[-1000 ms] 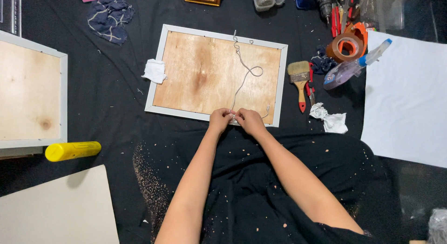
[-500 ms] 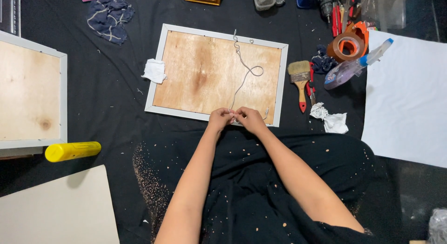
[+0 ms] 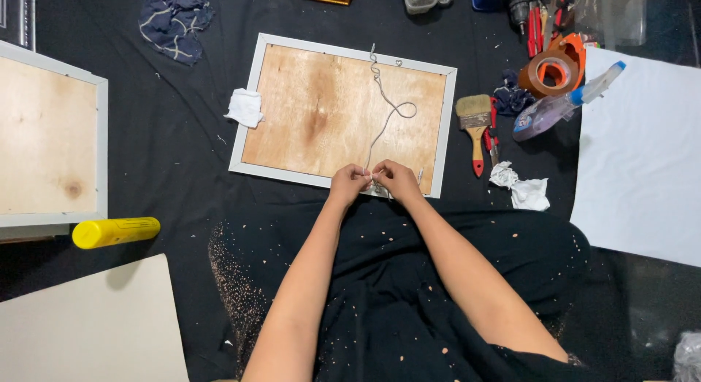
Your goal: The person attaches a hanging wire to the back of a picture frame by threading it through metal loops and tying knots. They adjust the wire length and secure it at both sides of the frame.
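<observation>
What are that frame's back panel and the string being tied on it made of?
Back panel: looks like thin plywood, bare and matte, with visible grain and a dark knot. Its border looks white-painted. Cord: thin, pale, loosely looped; string or wire, cannot tell which.

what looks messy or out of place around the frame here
The wire lies in a slack loop across the wooden back of the frame, not taut, while the left hand and right hand pinch its near end. Crumpled tissue lies beside the paintbrush, and pale flecks speckle the black cloth.

arms: bare, no sleeves | hands [image 3: 374, 182]: no gloves | clothing: black, pale-speckled fabric
</observation>
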